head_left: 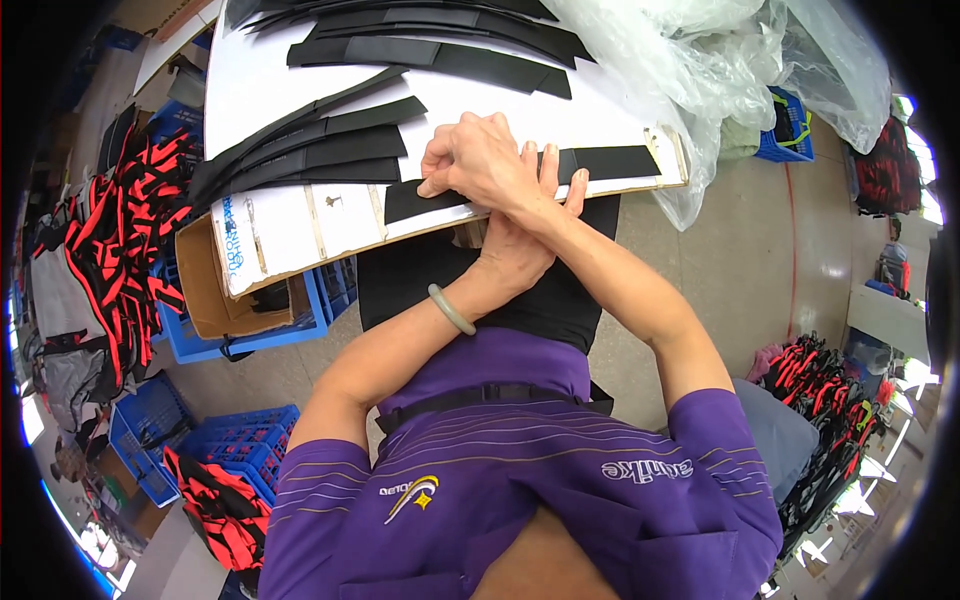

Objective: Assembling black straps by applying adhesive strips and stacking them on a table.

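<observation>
The black strip (618,162) appears unfinished: right hand (485,165) curled on it, grip indeterminable; left hand (518,250) extended, gripping nothing visible; other strips (325,158) lie fanned alongside.

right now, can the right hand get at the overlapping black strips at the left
Probably yes: the right hand rests on another black strip just beside the overlapping black strips, with only white surface between; the left hand, crossed under its wrist, doesn't block that side.
</observation>
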The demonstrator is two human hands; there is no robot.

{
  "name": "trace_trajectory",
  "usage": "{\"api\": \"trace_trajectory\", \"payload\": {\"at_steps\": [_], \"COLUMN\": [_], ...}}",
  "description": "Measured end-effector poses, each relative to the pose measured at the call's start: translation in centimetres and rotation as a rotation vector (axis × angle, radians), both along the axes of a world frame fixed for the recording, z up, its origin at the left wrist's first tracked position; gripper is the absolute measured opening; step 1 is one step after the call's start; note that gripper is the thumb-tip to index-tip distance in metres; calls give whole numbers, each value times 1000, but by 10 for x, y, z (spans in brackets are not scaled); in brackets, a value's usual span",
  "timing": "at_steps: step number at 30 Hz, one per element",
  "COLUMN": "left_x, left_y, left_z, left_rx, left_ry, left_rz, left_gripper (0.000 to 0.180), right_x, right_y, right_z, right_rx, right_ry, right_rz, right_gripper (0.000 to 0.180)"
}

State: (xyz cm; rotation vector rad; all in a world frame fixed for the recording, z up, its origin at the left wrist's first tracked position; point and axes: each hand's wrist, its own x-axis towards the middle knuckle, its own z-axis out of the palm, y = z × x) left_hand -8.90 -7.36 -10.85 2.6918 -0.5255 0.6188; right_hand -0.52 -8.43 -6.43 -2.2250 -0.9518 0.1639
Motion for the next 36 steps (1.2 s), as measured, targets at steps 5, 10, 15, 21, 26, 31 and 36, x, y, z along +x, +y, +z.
{"api": "trace_trajectory", "payload": {"at_steps": [5,10,15,21,26,31,36], "left_x": [3,4,-4,-18,19,9,14], "left_y": [-2,0,9,93,226,265,251], "left_z": [1,2,20,123,132,41,48], "left_rx": [5,39,-87,-51,78,-105,-69], "left_ry": [-14,-32,-82,-288,-272,37,-10], "left_rz": [-4,26,-97,-139,259,315,253], "left_gripper": [52,49,40,29,35,22,28], "right_x": [5,3,7,11,6,32,91], "right_y": [-1,1,-31,-125,-152,-66,22], "right_z": [1,2,39,69,59,51,9], "right_rx": [5,-3,458,842,822,547,217], "right_ry": [81,14,645,527,505,197,-558], "right_rz": [-8,17,-53,-288,-391,-149,-208], "right_gripper": [22,20,16,10,13,16,19]}}
